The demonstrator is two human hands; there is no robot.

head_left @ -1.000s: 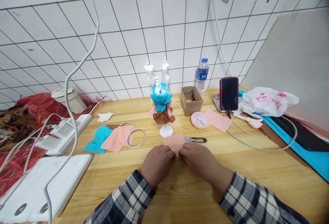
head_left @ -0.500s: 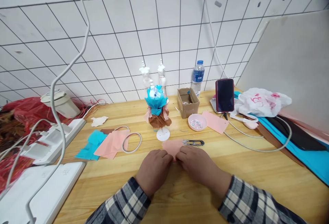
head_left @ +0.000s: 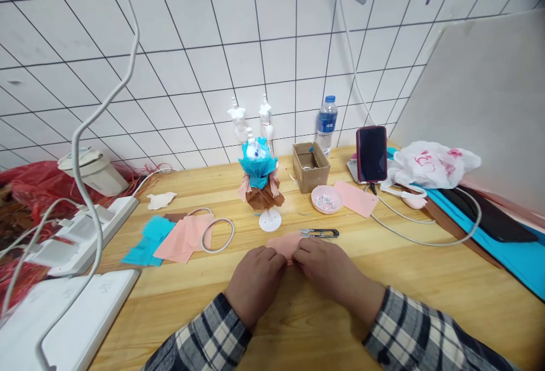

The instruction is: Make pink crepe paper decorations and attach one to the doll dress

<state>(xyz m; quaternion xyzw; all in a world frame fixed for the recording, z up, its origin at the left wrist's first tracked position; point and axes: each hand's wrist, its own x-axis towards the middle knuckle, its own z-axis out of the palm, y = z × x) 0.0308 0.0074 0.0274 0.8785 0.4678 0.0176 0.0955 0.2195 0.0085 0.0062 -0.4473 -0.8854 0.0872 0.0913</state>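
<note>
My left hand [head_left: 254,280] and my right hand [head_left: 328,272] rest side by side on the wooden table [head_left: 426,280]. Both pinch the near edge of a small pink paper sheet [head_left: 284,243] lying flat in front of them. Just beyond the paper lie small thread snips [head_left: 320,233]. Behind that stands a little doll figure [head_left: 259,181] dressed in blue, pink and brown paper on a white round base.
Pink and blue paper sheets [head_left: 174,236] and a white ring lie at left near power strips [head_left: 80,229]. A cardboard box [head_left: 310,166], pink bead dish [head_left: 325,198], water bottle [head_left: 326,123], standing phone [head_left: 372,154] and plastic bag [head_left: 430,165] are at right.
The pink paper shows less than before, its far edge drawn closer to my fingers. Both hands stay together on it; the view has shifted slightly.
</note>
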